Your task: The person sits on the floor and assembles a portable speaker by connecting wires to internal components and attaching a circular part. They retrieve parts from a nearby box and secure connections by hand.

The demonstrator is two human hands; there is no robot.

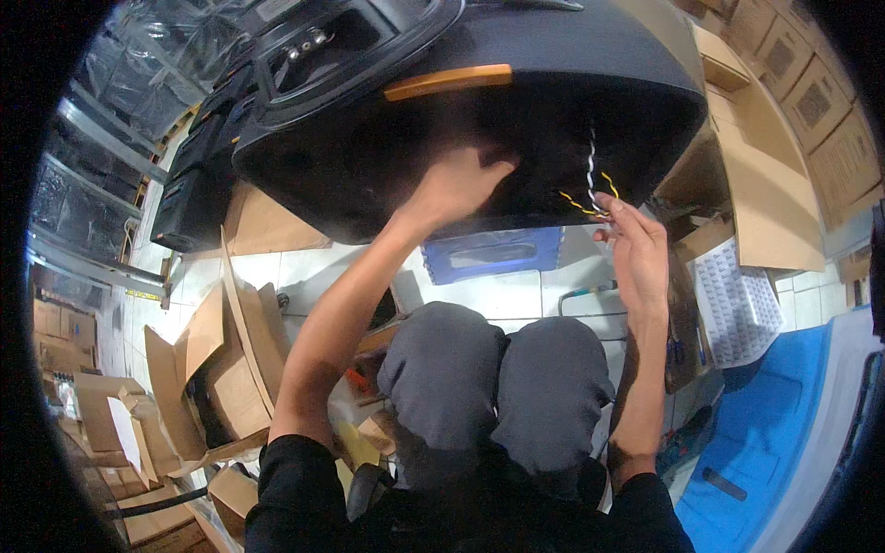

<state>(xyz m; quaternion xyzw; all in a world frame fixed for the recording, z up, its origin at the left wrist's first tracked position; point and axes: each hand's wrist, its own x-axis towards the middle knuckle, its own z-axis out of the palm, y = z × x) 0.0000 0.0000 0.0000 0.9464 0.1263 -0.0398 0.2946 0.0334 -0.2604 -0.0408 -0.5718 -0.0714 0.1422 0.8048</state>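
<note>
Head view: left hand [454, 184] flat, fingers spread, on black speaker cabinet [516, 120] underside; right hand [636, 249] pinched on yellow-white wires [590, 184] near cabinet's right edge.

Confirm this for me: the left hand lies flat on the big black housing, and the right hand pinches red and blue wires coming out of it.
Not quite. In the head view the right hand pinches yellow and white wires, not red and blue ones. The rest holds: the left hand lies flat on the big black housing, and the wires come out of it.
</note>
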